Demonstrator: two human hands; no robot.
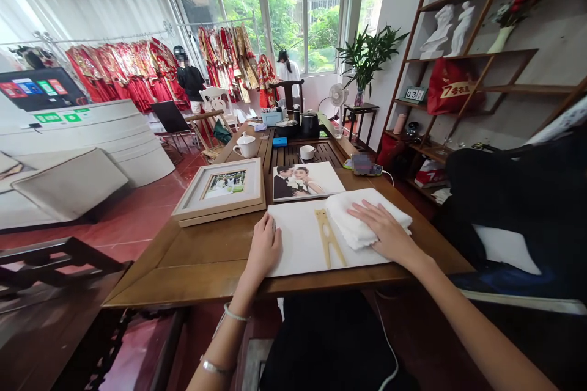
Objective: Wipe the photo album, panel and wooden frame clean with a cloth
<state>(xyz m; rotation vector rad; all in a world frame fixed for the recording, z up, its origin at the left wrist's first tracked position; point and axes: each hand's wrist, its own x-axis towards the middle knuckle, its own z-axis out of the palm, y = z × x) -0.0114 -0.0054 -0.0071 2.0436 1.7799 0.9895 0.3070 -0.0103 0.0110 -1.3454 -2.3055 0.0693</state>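
A flat white board (293, 238) lies near the front edge of the wooden table (202, 256). My left hand (266, 244) is at its left edge, fingers curled over the rim. My right hand (378, 226) lies flat with spread fingers on a folded white towel (355, 232), which covers the board's right part. Between my hands rests a cream-yellow, two-legged flat tool (326, 237) with an ear-shaped top; I cannot tell its kind. Just behind the board is a photo panel (307, 180) of a couple. To its left lies a framed photo (224, 186), stacked on another frame.
Farther back stand a white teapot (246, 145), a white cup (307, 151), a black pot (310, 124) and a blue box (279, 142). A phone (365, 165) with a cable lies at right. A person in dark clothes (518, 208) sits close on the right.
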